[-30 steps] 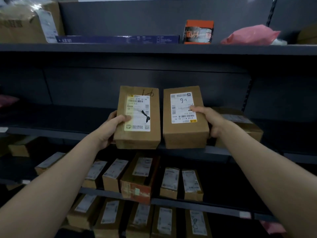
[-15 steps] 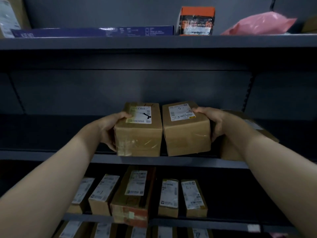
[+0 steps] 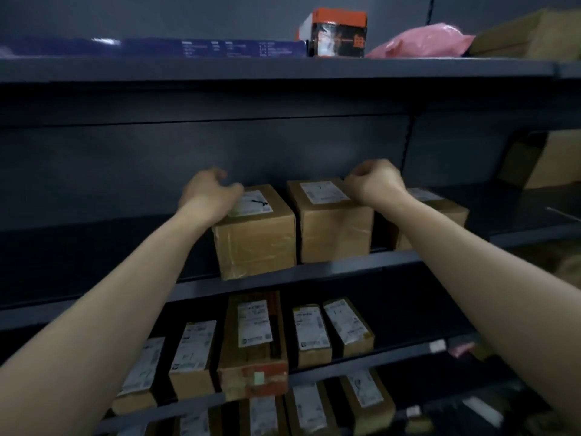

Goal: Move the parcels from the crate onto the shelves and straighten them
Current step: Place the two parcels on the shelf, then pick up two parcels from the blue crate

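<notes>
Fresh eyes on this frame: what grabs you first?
The left parcel and right parcel stand side by side at the front of the middle shelf, with the left hand and right hand at their outer top corners. On the top shelf, an orange box sits beside a pink bag.

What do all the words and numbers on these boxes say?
Nothing reads clearly; all print is blurred.
Left parcel: white label, black scribble, unreadable.
Right parcel: label unreadable.
Blue box: white print, too blurred.
Orange box: markings too blurred.
Lower parcels: labels too small.
</notes>
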Demonstrator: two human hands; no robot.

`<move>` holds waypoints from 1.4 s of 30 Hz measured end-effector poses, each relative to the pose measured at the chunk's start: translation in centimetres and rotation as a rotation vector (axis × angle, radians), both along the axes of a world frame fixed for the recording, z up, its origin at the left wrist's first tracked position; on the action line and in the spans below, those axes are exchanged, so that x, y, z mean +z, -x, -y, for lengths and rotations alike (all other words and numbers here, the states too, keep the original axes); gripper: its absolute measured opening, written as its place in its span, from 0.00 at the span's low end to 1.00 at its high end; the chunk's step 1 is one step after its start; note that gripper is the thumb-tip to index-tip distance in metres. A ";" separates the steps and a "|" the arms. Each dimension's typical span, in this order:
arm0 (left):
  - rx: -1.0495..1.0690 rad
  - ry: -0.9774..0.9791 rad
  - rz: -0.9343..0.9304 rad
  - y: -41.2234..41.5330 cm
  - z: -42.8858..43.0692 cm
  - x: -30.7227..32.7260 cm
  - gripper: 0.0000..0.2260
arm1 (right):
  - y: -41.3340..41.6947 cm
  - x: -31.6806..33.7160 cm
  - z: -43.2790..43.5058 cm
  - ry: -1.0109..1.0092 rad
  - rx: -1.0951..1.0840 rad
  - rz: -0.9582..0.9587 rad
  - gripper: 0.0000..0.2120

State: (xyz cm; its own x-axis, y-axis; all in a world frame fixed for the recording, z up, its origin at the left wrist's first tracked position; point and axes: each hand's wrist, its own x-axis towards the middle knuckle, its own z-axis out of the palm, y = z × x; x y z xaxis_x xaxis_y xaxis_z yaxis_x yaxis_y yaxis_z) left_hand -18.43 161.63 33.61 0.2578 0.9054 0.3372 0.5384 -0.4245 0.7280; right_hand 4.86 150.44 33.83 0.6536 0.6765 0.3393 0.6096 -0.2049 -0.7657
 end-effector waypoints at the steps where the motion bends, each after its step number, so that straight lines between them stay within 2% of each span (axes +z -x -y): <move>1: -0.047 -0.085 -0.043 -0.5 1.1 0.4 0.20 | 1.3 0.1 1.2 0.022 -0.006 0.096 0.10; 5: -0.369 -0.335 -0.048 -3.8 6.8 0.7 0.18 | 4.8 0.0 6.9 0.239 -0.108 0.472 0.16; 10: -0.627 -0.579 -0.080 -9.6 15.1 0.1 0.16 | 5.0 0.2 16.6 0.463 -0.376 0.781 0.18; 13: -0.772 -0.720 -0.109 -13.1 20.9 0.2 0.16 | 4.3 0.6 23.3 0.576 -0.571 0.874 0.17; 19: -0.968 -1.062 -0.048 -18.9 34.7 1.7 0.12 | 3.2 1.4 37.7 0.800 -0.944 0.907 0.14; 24: -1.110 -1.246 0.079 -22.4 48.4 2.1 0.12 | 3.6 1.7 50.5 0.972 -1.176 0.848 0.16; 28: -1.240 -1.272 0.222 -24.1 59.5 1.9 0.12 | 4.2 1.5 60.6 1.045 -1.322 0.797 0.16; 36: -1.650 -1.168 0.424 -24.7 82.3 0.8 0.14 | 8.4 0.5 80.2 1.250 -1.663 0.397 0.15; 42: -1.961 -1.137 0.577 -24.3 96.0 -1.6 0.13 | 11.8 -1.9 91.1 1.361 -1.919 0.088 0.16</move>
State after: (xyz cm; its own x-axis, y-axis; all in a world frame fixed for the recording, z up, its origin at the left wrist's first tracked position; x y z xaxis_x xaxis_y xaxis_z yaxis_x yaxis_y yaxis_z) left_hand 5.85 65.60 32.05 -0.0065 -0.7432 0.6690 -0.9602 -0.1822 -0.2117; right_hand -6.90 59.34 31.94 0.5906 -0.6727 0.4457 -0.8038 -0.5389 0.2519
